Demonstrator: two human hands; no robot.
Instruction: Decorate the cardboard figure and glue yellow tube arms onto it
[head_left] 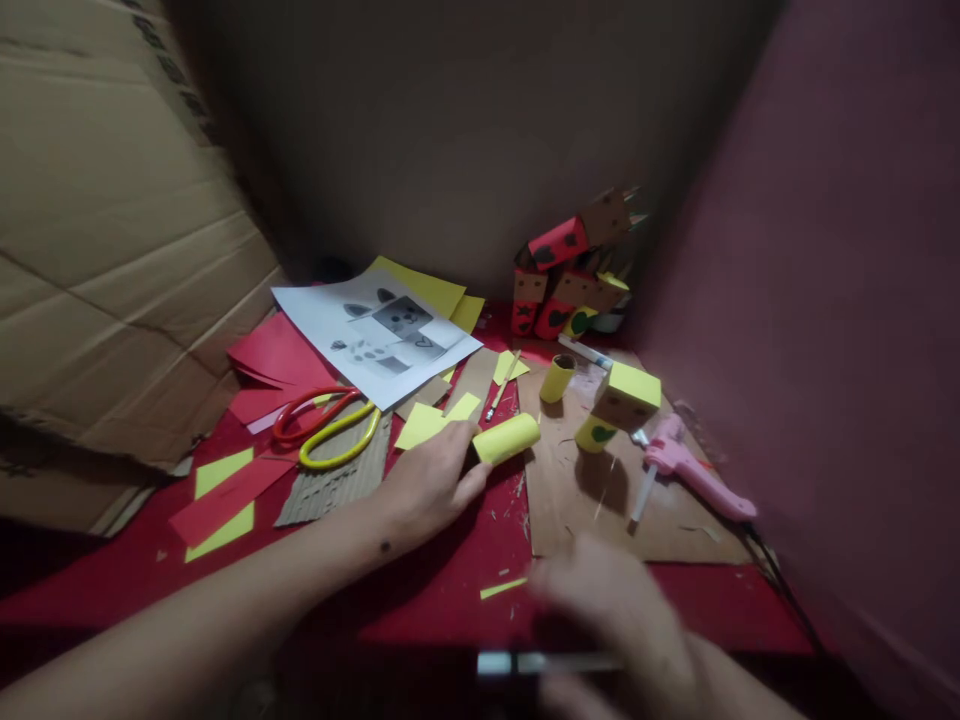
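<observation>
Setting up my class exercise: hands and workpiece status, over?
Left hand holds yellow tube sideways. Right hand blurred, grip unclear. Yellow scraps beside left hand.

Right half of table (420, 605): cardboard mat (559, 510) set back from near edge, short tube (556, 383) at its far left corner, a figure (611, 408) right of and nearer than that, glue gun (690, 465) towards its right edge, stacked figures (576, 290) behind by the far edge. Left hand (431, 475) left of mat, holding paper roll (508, 440) whose end reaches the mat's left edge; right hand (607, 600) before mat, at table's near edge. Left half: printed sheet (382, 340) towards far edge, scissors (334, 464) before it, partly over cardboard scrap (337, 502), paper strips (232, 500) further left.
</observation>
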